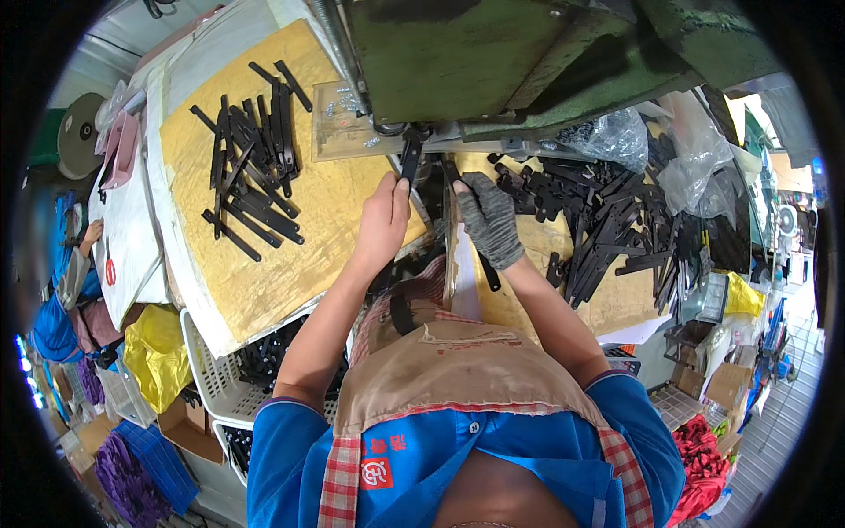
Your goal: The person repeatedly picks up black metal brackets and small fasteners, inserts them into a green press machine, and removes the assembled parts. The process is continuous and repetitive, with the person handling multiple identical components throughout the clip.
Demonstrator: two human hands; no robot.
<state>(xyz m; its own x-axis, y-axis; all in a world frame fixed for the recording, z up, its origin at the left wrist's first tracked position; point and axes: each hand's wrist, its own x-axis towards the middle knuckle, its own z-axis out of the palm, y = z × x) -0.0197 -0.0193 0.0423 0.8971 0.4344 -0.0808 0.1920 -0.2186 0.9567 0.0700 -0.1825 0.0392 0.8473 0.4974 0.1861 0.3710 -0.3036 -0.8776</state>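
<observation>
My bare left hand pinches a flat black metal bar between thumb and fingers. The far end of that bar sits under the edge of the green machine, by a dark metal fitting. To its right, my right hand, in a grey knitted glove, is closed around a second black bar. This one slants through the grip, its lower end sticking out below the palm. On the yellowish board to the left lies a loose pile of similar black bars.
A larger heap of black parts covers the right-hand board, with clear plastic bags behind it. Small silver pieces lie in a shallow tray beside the machine. White plastic baskets of black parts stand below the left board.
</observation>
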